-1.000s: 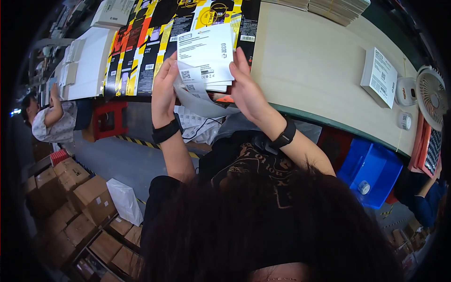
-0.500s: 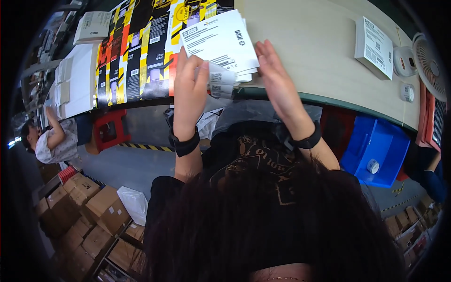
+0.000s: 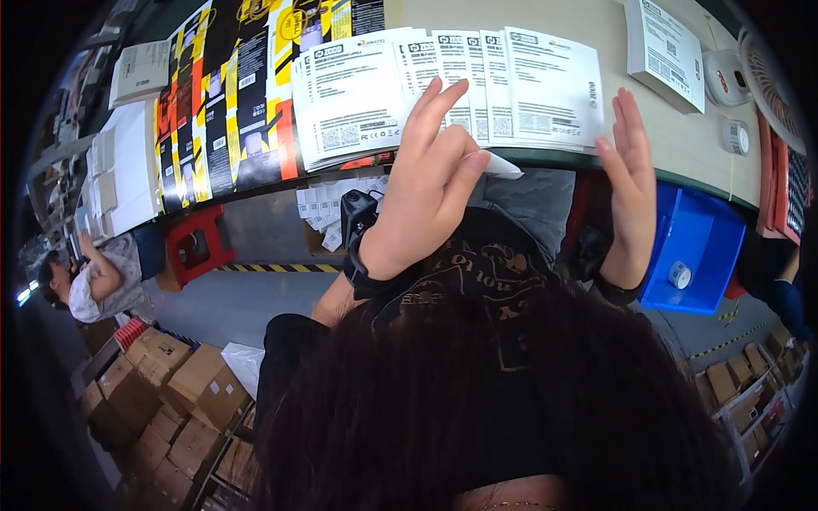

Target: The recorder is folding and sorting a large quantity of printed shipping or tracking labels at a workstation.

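My left hand is up near the front edge of the table, fingers loosely curled, with a dark band around the wrist. My right hand stands flat and open, fingers straight and close together, pointing up.

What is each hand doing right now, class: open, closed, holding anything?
Left hand: open, fingers resting on the fanned white printed sheets, a small white slip under it.
Right hand: open, flat, at the sheets' right edge, gripping nothing.

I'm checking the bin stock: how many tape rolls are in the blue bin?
1. A single small white tape roll lies near the bottom of the blue bin, under the table edge by the right hand. Others may be hidden.
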### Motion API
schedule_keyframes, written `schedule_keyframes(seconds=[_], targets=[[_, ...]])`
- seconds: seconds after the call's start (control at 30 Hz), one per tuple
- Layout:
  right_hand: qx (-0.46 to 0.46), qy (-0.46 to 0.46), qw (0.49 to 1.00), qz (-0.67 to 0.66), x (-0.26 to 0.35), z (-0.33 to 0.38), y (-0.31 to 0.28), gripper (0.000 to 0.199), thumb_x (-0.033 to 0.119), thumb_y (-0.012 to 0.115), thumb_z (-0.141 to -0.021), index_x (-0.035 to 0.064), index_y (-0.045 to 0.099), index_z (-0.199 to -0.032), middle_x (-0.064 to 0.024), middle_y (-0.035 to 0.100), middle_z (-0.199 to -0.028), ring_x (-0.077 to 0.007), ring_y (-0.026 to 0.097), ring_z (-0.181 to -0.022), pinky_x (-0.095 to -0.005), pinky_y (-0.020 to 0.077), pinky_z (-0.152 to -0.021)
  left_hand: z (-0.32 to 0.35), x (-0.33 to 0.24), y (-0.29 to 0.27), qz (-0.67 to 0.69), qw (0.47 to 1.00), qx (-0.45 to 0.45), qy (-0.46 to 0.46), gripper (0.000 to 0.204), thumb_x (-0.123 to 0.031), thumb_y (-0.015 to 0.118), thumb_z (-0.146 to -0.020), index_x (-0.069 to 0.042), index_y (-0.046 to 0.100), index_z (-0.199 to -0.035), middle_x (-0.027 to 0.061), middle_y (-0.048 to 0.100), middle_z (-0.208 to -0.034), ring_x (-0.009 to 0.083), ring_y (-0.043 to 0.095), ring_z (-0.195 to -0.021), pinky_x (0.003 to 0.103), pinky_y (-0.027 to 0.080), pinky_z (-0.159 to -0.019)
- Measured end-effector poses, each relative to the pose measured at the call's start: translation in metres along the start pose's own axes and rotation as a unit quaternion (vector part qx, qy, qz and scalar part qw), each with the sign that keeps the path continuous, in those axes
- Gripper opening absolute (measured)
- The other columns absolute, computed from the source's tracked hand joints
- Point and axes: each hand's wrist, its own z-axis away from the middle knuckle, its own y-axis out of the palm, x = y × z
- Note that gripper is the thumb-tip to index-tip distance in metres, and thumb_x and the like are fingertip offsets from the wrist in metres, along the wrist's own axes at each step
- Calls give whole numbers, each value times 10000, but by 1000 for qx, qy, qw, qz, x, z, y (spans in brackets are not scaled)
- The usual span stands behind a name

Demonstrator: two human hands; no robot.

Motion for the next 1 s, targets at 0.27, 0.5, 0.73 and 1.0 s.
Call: schedule_keyframes(seconds=[0.27,0.5,0.73,1.0], targets=[[240,-30,970,-19,23,5,19,401,76,578,-824,-49,485,-1194,-151,552,-1159,-201,506,-1096,-328,353,-974,-11,-6,-6,310,949,18,-57,73,-62,523,-858,9,513,-841,163,535,-1165,208,522,-1047,282,418,-831],[174,63,982,-26,21,7,37,117,-7,671,-749,-31,608,-845,-44,629,-842,-88,560,-779,-202,434,-723,-20,-12,6,409,903,-89,-100,171,-28,574,-805,-10,566,-975,119,536,-1154,184,533,-1049,338,396,-938],[125,19,992,18,24,8,40,83,31,673,-764,-15,627,-815,-19,620,-750,-72,563,-724,-191,433,-675,-24,-8,-4,80,996,26,23,204,-27,633,-769,-8,607,-971,103,629,-967,193,600,-934,359,368,-982],[95,-57,993,-32,18,0,39,90,27,681,-754,2,634,-826,-41,606,-808,-98,570,-758,-210,446,-698,-26,2,0,151,988,25,-13,140,-20,688,-739,23,642,-864,64,653,-778,118,613,-746,277,457,-820]])
